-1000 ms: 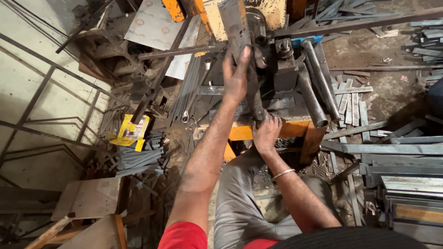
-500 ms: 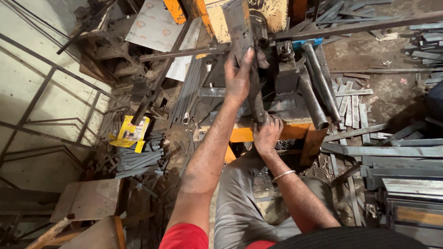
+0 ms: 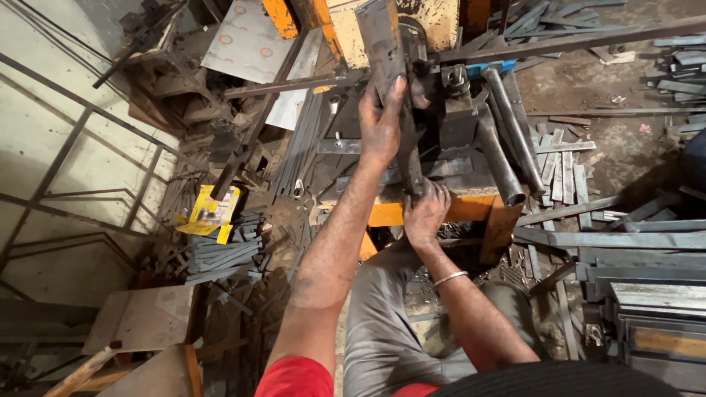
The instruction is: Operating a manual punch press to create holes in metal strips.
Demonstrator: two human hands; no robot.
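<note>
Flat steel bar (image 3: 384,55) sits in the orange machine (image 3: 441,209). My left hand (image 3: 381,125) grips it high, right hand (image 3: 425,209) clasps its lower end; working unfinished.

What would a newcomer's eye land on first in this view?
Top centre, the left hand grips a long flat steel strip standing on end against the orange-framed machine. Just below, the right hand holds the strip's lower end. A yellow box glows among grey offcuts at left.

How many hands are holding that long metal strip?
2: the left hand grips the metal strip high up, and the right hand holds its lower end by the orange machine.
</note>
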